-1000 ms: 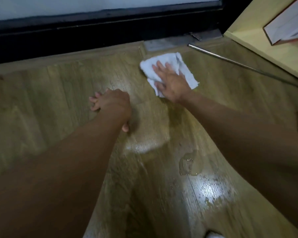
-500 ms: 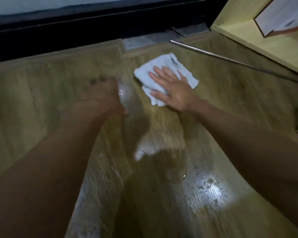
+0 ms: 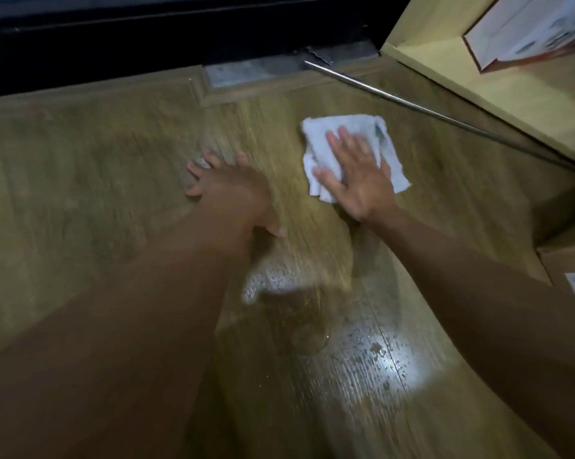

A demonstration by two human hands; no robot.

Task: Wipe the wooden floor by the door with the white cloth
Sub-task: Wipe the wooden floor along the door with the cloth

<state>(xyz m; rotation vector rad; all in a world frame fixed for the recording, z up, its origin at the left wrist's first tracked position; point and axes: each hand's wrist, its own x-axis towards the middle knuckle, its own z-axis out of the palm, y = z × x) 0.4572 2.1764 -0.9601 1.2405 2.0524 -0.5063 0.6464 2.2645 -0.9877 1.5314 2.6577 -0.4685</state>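
The white cloth [image 3: 316, 140] lies at 1 o'clock on the wooden floor [image 3: 97, 167], under our right hand [image 3: 355, 173], whose fingers are straight and spread. It seems soft and light, so we would press on its middle. Our left hand [image 3: 233, 190] rests at 11 o'clock, fingers apart.

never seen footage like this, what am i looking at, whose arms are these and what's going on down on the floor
There is no machine here: this is a person working bare-handed, filmed by one wide-angle camera worn on the head, looking forward and down. That is why everything reaches in from the bottom edge.

The right hand lies flat, fingers straight, pressing a white cloth onto the wooden floor near the dark door frame. The left hand rests with spread fingers on the bare floor and holds nothing.

Nearer the camera the boards shine with a wet patch. A thin metal rod runs slantwise beside a pale wooden cabinet on the right.
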